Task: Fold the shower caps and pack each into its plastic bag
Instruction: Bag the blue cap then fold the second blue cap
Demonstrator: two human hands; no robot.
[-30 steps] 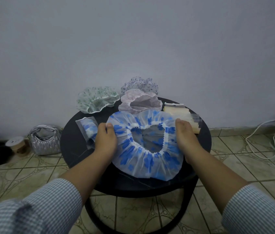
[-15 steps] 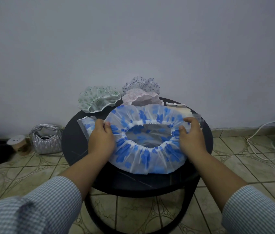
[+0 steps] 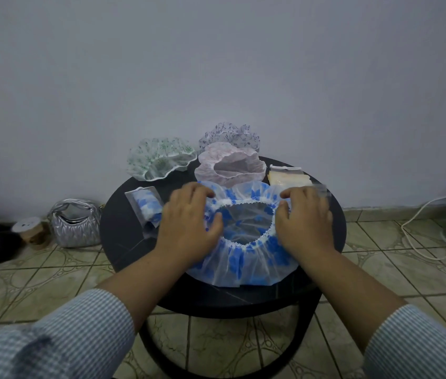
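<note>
Your left hand (image 3: 189,225) and right hand (image 3: 305,224) lie spread flat on the blue shower cap (image 3: 243,258) at the desk's (image 3: 123,231) six o'clock edge. Its near hem overhangs, so a careless fold could drag it off, or nudge the pink cap (image 3: 230,166) at twelve.

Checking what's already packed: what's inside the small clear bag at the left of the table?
The clear bag holds a folded blue-and-white shower cap. The left hand covers its right edge.
</note>
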